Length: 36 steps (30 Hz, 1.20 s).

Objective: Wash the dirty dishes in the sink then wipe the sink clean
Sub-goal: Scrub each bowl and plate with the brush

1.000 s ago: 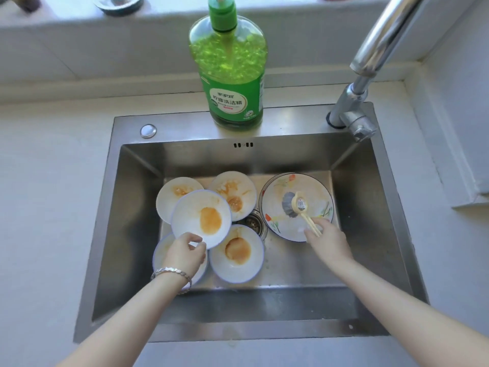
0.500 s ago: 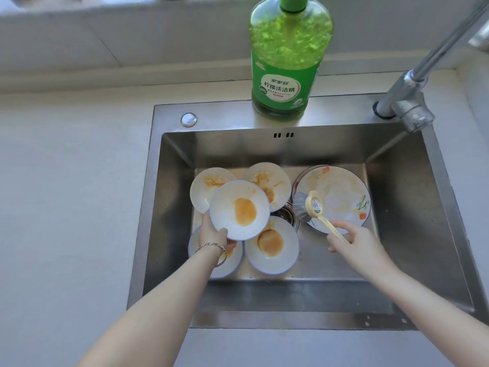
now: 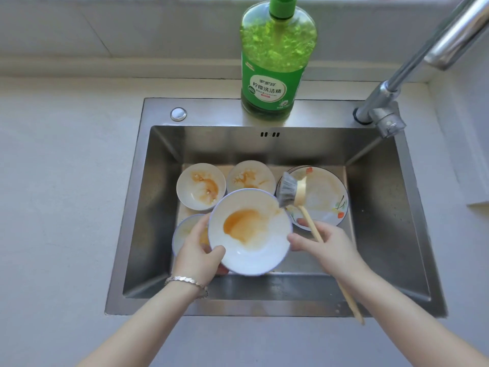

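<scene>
The grey bench [image 3: 66,181] surrounds the steel sink [image 3: 137,221]. At the basin's 8 o'clock the left hand [image 3: 197,254] grips the stained bowl [image 3: 250,231]. Its thumb lies over the rim at the bowl's 8 o'clock, and its fingers are curled underneath, mostly hidden. That hand half covers a second bowl [image 3: 182,231].

Half a second ago the stained bowl sat lower among the dishes. Now it is lifted nearer the camera and hides the bowl that lay at 6 o'clock. Two dirty bowls lie behind, the rear-left bowl [image 3: 201,186] at 11 o'clock and the rear-middle bowl [image 3: 250,177] at 12.

The detergent bottle [image 3: 276,62] stands on the sink's ledge at 12 o'clock, its cap cut off. The brush [image 3: 287,192] has swung left off the flowered plate [image 3: 325,200], and its bristles now meet the stained bowl's rim at 2 o'clock. The right hand [image 3: 330,250] has its fingers [image 3: 297,241] closed round the brush handle. The tap [image 3: 383,102] rises at 2 o'clock, its spout cut off.
</scene>
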Motion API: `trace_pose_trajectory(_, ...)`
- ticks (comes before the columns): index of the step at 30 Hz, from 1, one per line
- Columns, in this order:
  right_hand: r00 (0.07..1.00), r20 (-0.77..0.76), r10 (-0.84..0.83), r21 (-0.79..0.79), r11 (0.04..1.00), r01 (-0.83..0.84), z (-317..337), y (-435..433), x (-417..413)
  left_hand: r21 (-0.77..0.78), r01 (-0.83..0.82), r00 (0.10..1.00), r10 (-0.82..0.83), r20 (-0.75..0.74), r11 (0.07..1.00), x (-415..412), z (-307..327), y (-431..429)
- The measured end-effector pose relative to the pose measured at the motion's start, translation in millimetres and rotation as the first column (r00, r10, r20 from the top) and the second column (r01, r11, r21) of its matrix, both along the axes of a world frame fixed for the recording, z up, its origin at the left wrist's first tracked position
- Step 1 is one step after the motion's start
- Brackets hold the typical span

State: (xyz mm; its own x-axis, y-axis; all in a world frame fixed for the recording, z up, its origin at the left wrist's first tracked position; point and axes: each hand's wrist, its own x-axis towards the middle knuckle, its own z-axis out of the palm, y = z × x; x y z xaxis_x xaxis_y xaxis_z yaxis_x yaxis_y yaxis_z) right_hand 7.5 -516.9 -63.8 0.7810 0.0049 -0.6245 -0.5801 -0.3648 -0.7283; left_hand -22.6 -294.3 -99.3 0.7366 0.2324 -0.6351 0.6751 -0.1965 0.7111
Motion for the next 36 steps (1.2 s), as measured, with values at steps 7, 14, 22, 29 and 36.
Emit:
trace_pose_trajectory(7, 0.996, 0.012, -0.091, 0.061, 0.994, 0.090, 41, -21, -15, -0.052, 0.157, 0.985, -0.152, 0.083, 0.986, -12, 61, -36)
trace_pose_trajectory(14, 0.970, -0.140, -0.199, 0.139, 0.966, 0.218, 58, -36, -33, -0.454, 0.039, 0.996, 0.002, 0.090, 0.890, -24, 74, -69)
trace_pose_trajectory(22, 0.839, 0.257, 0.479, -0.404, 0.842, -0.357, 105, -84, -34, -0.349, 0.109, 0.992, -0.081, 0.092, 0.931, -22, 90, -58)
trace_pose_trajectory(29, 0.571, -0.048, 0.820, -0.763, 0.339, -0.550, 101, -38, -42, -0.489, 0.081, 0.990, -0.012, 0.141, 0.869, -21, 95, -58)
trace_pose_trajectory(36, 0.663, 0.046, 0.747, -0.654, 0.524, -0.546, 85, -20, -29, -0.511, 0.091, 0.994, -0.045, 0.102, 0.855, -28, 95, -61)
